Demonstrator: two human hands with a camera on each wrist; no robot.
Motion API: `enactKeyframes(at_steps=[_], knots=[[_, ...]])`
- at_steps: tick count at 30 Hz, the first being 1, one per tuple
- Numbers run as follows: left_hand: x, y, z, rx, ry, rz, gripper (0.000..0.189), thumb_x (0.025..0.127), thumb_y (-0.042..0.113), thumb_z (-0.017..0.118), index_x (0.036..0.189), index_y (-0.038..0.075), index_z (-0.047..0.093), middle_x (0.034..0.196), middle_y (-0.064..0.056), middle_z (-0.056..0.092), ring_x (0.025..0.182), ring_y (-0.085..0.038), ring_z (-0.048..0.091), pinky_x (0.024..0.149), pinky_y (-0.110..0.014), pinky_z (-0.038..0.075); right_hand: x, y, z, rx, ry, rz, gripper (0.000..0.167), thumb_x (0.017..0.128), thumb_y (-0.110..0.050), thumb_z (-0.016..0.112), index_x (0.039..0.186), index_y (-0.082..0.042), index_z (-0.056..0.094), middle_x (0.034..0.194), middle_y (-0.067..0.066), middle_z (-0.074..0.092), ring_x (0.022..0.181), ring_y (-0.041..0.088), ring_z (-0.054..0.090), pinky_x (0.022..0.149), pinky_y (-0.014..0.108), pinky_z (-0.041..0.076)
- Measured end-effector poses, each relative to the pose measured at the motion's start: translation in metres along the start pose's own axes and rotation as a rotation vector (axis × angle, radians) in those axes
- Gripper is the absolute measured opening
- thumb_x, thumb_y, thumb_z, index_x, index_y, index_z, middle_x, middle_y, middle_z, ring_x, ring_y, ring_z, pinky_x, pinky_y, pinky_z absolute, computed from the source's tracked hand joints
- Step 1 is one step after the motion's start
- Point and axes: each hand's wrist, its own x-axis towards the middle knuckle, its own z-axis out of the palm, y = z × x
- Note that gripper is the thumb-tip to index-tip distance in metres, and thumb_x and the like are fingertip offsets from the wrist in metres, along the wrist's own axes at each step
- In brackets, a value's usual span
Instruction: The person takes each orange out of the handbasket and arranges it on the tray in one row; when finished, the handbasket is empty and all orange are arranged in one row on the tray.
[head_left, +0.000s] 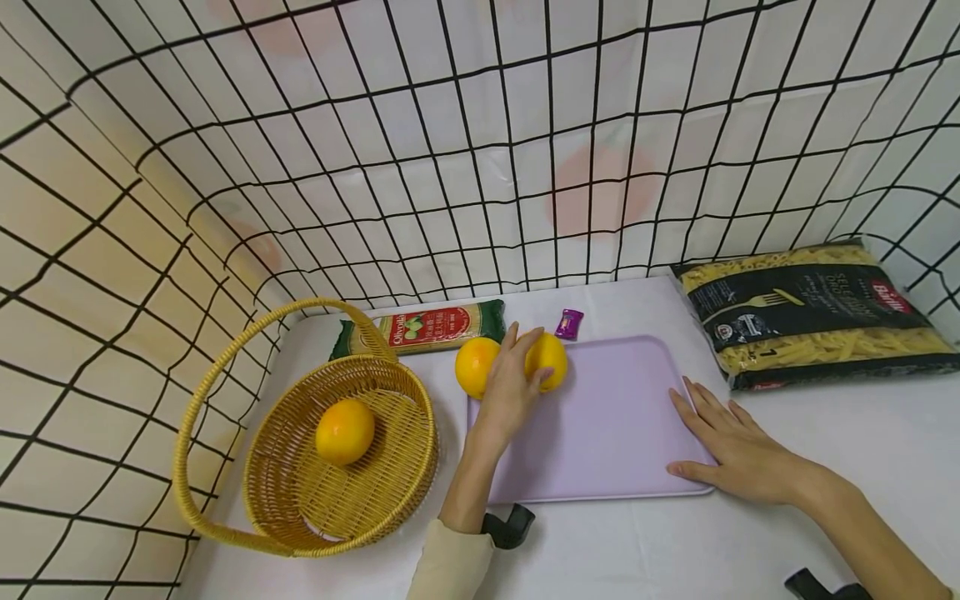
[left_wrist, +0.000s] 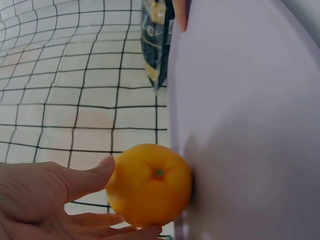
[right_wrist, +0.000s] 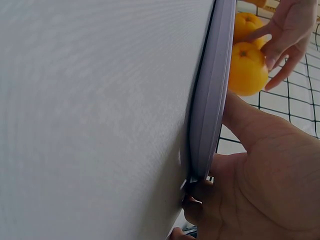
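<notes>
My left hand (head_left: 507, 396) holds an orange (head_left: 553, 357) at the back left of a lilac tray (head_left: 607, 433), its thumb on one side and its fingers round the other. Up close in the left wrist view, the green stem end of this orange (left_wrist: 147, 195) shows beside the thumb. A second orange (head_left: 474, 367) sits just left of that hand, at the tray's left corner. My right hand (head_left: 738, 454) rests on the tray's right edge with fingers spread and straight. The right wrist view has its thumb against the tray rim (right_wrist: 212, 100).
A yellow wicker basket (head_left: 262, 475) with a tall handle, a third orange (head_left: 345, 432) inside, stands left of the tray. Behind are a green noodle packet (head_left: 442, 327) and a small purple sweet (head_left: 569, 323). A pasta bag (head_left: 817, 317) lies back right. Black wire mesh (head_left: 525, 175) walls the table.
</notes>
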Motion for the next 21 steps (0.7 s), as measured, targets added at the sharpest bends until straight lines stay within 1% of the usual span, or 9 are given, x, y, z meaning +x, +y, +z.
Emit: enactKeyframes(at_steps=[3, 7, 9, 10, 13, 14, 16, 20, 21], knots=[[-0.002, 0.005, -0.004, 0.026, 0.009, 0.003, 0.053, 0.097, 0.011, 0.071, 0.148, 0.013, 0.056, 0.167, -0.019, 0.033, 0.152, -0.038, 0.039, 0.123, -0.053, 0.035, 0.000, 0.000, 0.000, 0.003, -0.005, 0.005, 0.099, 0.097, -0.047, 0.068, 0.165, 0.000, 0.013, 0.169, 0.035, 0.004, 0.159, 0.049, 0.001, 0.127, 0.058, -0.016], [-0.007, 0.011, -0.015, 0.046, 0.019, 0.033, 0.052, 0.096, 0.012, 0.073, 0.147, 0.012, 0.058, 0.166, -0.020, 0.036, 0.149, -0.039, 0.043, 0.121, -0.055, 0.039, 0.000, 0.002, 0.000, 0.011, -0.006, 0.006, 0.099, 0.096, -0.047, 0.068, 0.165, -0.001, 0.013, 0.169, 0.035, 0.004, 0.159, 0.049, 0.000, 0.127, 0.060, -0.016], [-0.009, 0.013, -0.023, 0.020, 0.019, 0.048, 0.051, 0.096, 0.012, 0.073, 0.146, 0.012, 0.059, 0.165, -0.019, 0.038, 0.149, -0.040, 0.044, 0.121, -0.055, 0.039, 0.000, 0.006, 0.004, -0.001, 0.002, 0.005, 0.100, 0.097, -0.049, 0.067, 0.166, -0.004, 0.011, 0.170, 0.033, 0.003, 0.161, 0.043, -0.006, 0.127, 0.050, -0.022], [-0.010, 0.012, -0.028, 0.006, 0.021, 0.062, 0.050, 0.096, 0.012, 0.073, 0.145, 0.011, 0.060, 0.164, -0.020, 0.040, 0.148, -0.040, 0.044, 0.121, -0.056, 0.039, 0.000, 0.007, 0.005, -0.002, 0.005, 0.000, 0.100, 0.097, -0.049, 0.067, 0.166, -0.004, 0.011, 0.170, 0.033, 0.003, 0.161, 0.043, -0.006, 0.127, 0.049, -0.023], [-0.013, 0.010, -0.044, -0.053, 0.032, 0.084, 0.049, 0.096, 0.013, 0.074, 0.143, 0.011, 0.061, 0.162, -0.019, 0.043, 0.150, -0.041, 0.042, 0.122, -0.058, 0.035, 0.001, 0.008, 0.006, -0.004, 0.008, -0.005, 0.100, 0.097, -0.049, 0.067, 0.166, -0.005, 0.010, 0.170, 0.033, 0.003, 0.161, 0.042, -0.007, 0.126, 0.047, -0.024], [-0.014, 0.009, -0.049, -0.065, 0.038, 0.091, 0.049, 0.096, 0.013, 0.074, 0.143, 0.010, 0.061, 0.161, -0.019, 0.044, 0.150, -0.041, 0.042, 0.122, -0.058, 0.035, 0.001, 0.007, 0.005, -0.004, 0.006, -0.003, 0.100, 0.097, -0.049, 0.067, 0.166, -0.004, 0.010, 0.170, 0.033, 0.003, 0.161, 0.042, -0.007, 0.126, 0.047, -0.024], [-0.018, 0.006, -0.061, -0.086, 0.050, 0.098, 0.049, 0.096, 0.013, 0.074, 0.143, 0.010, 0.062, 0.160, -0.017, 0.046, 0.149, -0.040, 0.043, 0.119, -0.059, 0.040, 0.000, 0.002, 0.002, 0.010, -0.003, -0.002, 0.099, 0.097, -0.047, 0.068, 0.165, -0.001, 0.012, 0.169, 0.035, 0.004, 0.159, 0.048, -0.001, 0.127, 0.057, -0.018], [-0.028, -0.001, -0.086, -0.130, 0.067, 0.087, 0.049, 0.096, 0.014, 0.074, 0.144, 0.012, 0.061, 0.157, -0.012, 0.051, 0.143, -0.038, 0.050, 0.110, -0.058, 0.050, 0.001, 0.000, 0.000, 0.014, -0.011, 0.007, 0.100, 0.096, -0.046, 0.069, 0.165, -0.001, 0.012, 0.169, 0.035, 0.004, 0.159, 0.049, 0.000, 0.127, 0.060, -0.015], [-0.030, -0.002, -0.092, -0.141, 0.071, 0.075, 0.050, 0.096, 0.014, 0.074, 0.144, 0.012, 0.060, 0.156, -0.010, 0.052, 0.142, -0.036, 0.052, 0.109, -0.057, 0.051, 0.001, 0.001, 0.000, 0.015, -0.011, 0.007, 0.100, 0.096, -0.045, 0.069, 0.165, -0.001, 0.012, 0.169, 0.035, 0.004, 0.159, 0.049, 0.000, 0.127, 0.061, -0.015]])
